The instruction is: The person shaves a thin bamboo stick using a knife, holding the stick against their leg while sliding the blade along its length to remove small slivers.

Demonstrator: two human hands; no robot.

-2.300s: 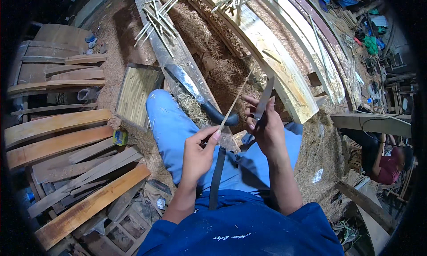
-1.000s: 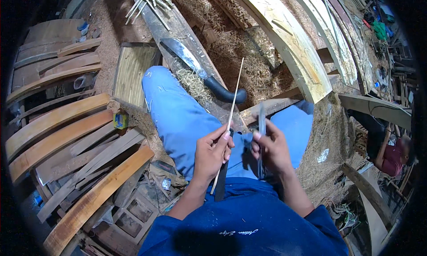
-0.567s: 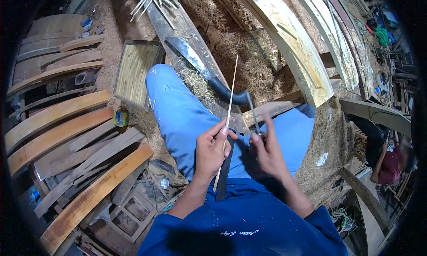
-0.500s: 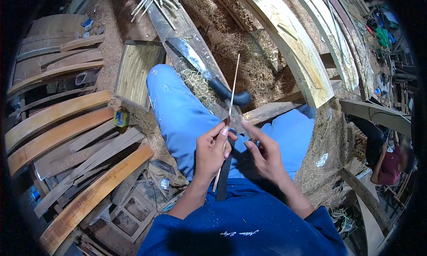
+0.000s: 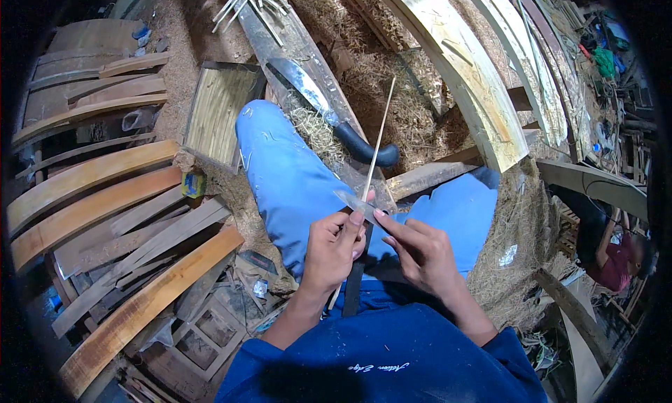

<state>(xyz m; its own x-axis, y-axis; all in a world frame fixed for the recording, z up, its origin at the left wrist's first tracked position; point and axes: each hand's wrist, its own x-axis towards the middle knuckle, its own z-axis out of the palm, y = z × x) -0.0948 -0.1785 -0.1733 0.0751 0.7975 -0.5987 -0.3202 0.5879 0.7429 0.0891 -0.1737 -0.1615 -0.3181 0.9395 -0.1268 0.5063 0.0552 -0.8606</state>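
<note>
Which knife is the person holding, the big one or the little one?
The little one: the small blade is pinched in the right hand against the thin stick. The big knife with the black handle lies untouched on the plank beyond the knee.

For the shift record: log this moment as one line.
left hand: grips thin stick | right hand: holds small blade against stick | large knife: lies on plank

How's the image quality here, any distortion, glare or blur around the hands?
Head view: strong fisheye bending, black corners; the left hand, right hand and thin pale bamboo stick are sharp; mild glare on the big steel-bladed, black-handled knife; soft, even daylight.
</note>
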